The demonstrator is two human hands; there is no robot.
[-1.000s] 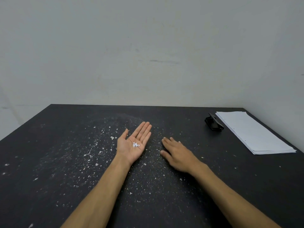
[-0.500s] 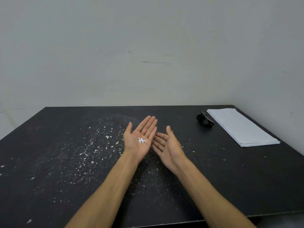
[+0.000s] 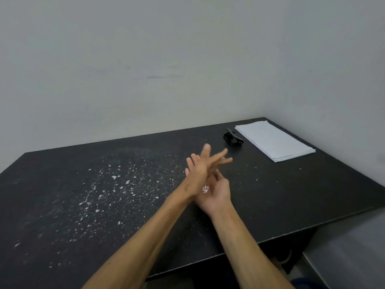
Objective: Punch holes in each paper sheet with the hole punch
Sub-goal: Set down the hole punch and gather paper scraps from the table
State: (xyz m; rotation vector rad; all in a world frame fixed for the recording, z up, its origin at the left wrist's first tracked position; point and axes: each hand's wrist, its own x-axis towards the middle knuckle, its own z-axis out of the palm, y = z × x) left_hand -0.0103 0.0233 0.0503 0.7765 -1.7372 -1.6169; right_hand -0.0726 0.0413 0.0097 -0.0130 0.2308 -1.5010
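Tipping paper bits from one palm into the other

The left hand (image 3: pixel 200 166), fingers straight and spread, is tilting over the cupped, loosely open right hand (image 3: pixel 216 191), where paper bits (image 3: pixel 205 188) are lying. The paper stack (image 3: pixel 275 140) is showing punched edge holes and sitting beside the hole punch (image 3: pixel 233 138) at the table's (image 3: pixel 291 201) far right corner; punching looks finished. No readable writing anywhere.

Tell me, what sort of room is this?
Probably a plain office or workroom corner: a black table against bare walls, with a paper stack, a hole punch and scattered paper bits.
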